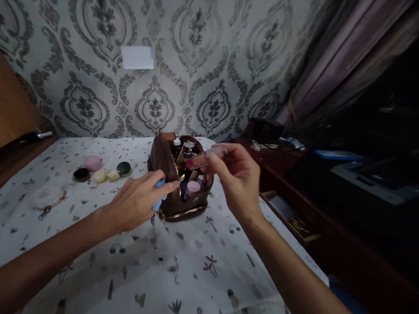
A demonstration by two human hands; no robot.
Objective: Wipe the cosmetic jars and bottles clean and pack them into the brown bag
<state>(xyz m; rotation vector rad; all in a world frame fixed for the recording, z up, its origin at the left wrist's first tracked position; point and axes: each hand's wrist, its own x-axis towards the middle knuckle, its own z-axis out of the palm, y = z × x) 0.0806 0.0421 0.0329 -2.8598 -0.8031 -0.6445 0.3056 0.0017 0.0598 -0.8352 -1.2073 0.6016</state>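
A brown cosmetic bag (pixel 161 156) with a gold zipper stands unzipped on the table, several bottles and jars inside it. My left hand (pixel 132 200) is closed on a crumpled blue cloth (pixel 158 195), its fingertips at the bag's near left edge. Above the bag's right side, my right hand (pixel 240 179) pinches a small clear tube with a dark red end (pixel 197 162), possibly a lip gloss. A pink-lidded jar (pixel 192 188) shows in the bag's front opening, below the tube. The bag's deeper contents are hidden.
Left of the bag lie a pink jar (pixel 92 163), a black lid (pixel 81 174), a green-topped jar (pixel 124 168) and small cream jars (pixel 99 176). A round pale pouch (pixel 49 196) sits farther left. An open drawer (pixel 292 218) is at right.
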